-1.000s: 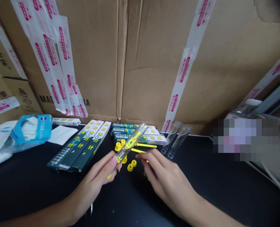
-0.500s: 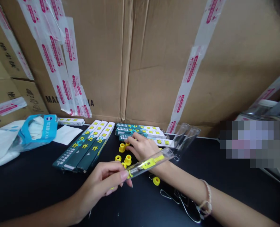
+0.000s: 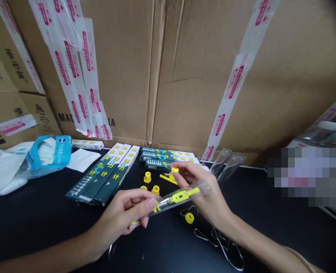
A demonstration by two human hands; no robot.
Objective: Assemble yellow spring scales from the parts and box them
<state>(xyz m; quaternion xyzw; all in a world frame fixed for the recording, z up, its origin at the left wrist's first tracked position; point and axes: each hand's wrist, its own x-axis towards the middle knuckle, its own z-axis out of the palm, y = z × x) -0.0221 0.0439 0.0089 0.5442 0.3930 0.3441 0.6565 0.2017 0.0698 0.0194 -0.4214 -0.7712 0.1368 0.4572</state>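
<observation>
My left hand [image 3: 126,212] is closed on the lower end of a clear spring scale tube [image 3: 182,196]. Inside it show a yellow slotted piece and a metal part; the tube slants up to the right. Behind the tube, my right hand [image 3: 214,201] pinches a yellow cap [image 3: 174,173] between thumb and fingers. A yellow strip [image 3: 167,179] lies just beside that cap. Loose yellow caps are on the black table, one at the back [image 3: 147,177], one by my left fingers [image 3: 155,189] and another nearer me [image 3: 189,218].
Bent metal wire hooks [image 3: 227,254] lie at front right. Dark green and white boxes stand in a left group [image 3: 108,174] and a back group [image 3: 168,155]. Two clear tubes [image 3: 232,167] lean behind my right hand. A blue tissue pack [image 3: 61,151] and large cartons [image 3: 122,76] border the table.
My right hand has lifted a yellow cap from the cluster at the back and drawn back towards the right. My left hand keeps the tube almost where it was.
</observation>
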